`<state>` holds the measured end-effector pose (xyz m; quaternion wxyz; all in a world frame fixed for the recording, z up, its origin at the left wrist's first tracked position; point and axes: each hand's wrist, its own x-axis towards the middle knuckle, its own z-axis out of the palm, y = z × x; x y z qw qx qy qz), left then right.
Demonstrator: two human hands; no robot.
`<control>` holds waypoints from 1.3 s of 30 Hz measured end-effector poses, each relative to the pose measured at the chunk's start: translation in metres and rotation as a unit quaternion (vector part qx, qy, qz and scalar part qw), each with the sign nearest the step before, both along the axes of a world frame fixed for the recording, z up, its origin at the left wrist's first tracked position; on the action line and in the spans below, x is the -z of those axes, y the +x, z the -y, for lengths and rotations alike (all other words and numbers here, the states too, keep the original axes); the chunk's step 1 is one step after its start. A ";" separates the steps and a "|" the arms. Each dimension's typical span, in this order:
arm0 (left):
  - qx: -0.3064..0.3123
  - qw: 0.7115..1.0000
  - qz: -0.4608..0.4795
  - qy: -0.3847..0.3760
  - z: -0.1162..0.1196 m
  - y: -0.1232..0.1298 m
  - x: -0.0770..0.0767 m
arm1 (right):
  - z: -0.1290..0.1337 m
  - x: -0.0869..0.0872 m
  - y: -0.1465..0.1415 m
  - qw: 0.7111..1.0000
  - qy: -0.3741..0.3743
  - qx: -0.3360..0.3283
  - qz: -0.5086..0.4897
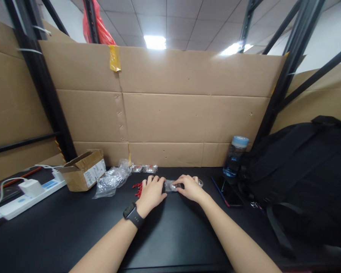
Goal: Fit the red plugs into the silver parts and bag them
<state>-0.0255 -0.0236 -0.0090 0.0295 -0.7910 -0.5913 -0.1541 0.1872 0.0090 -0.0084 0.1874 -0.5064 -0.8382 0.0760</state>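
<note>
Both hands rest on the black table point(170, 235), pinching a small clear bag point(170, 185) between them at twelve o'clock. The left hand point(151, 193), a dark watch point(133, 215) on its wrist, holds one end with curled fingers; the right hand point(190, 187) grips the other. Red pieces point(137, 188), perhaps clips, lie just beside the left hand. A bottle point(235, 156) stands at two o'clock, a cardboard box point(83, 170) at ten.

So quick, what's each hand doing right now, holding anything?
Left hand: fingers closed on one end of a small clear plastic packet.
Right hand: pinching the packet's other end.
</note>
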 end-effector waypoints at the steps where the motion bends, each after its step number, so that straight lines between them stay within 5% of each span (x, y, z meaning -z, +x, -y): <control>1: 0.005 1.000 -0.007 0.006 0.002 0.000 -0.001 | -0.002 0.001 -0.001 1.000 0.002 0.007 0.002; 11: -0.001 0.997 -0.066 0.031 0.013 -0.003 -0.006 | -0.029 0.011 -0.023 0.998 0.036 0.050 0.019; 21: 0.016 0.998 -0.059 0.027 0.014 -0.004 -0.002 | -0.090 0.010 -0.051 0.996 0.020 0.073 0.036; 28: 0.052 0.998 -0.034 0.030 0.004 -0.010 -0.005 | -0.099 0.010 -0.063 0.998 0.025 0.053 0.029; 31: 0.066 0.997 0.003 0.038 -0.008 -0.031 -0.016 | -0.097 0.005 -0.056 0.999 0.021 0.048 0.014; 35: -0.047 0.997 0.053 0.002 -0.030 -0.083 -0.028 | -0.090 -0.007 -0.029 1.000 -0.008 0.021 0.005; 39: -0.069 0.994 0.058 -0.069 -0.048 -0.128 -0.024 | -0.068 -0.012 0.016 0.997 -0.071 -0.038 0.017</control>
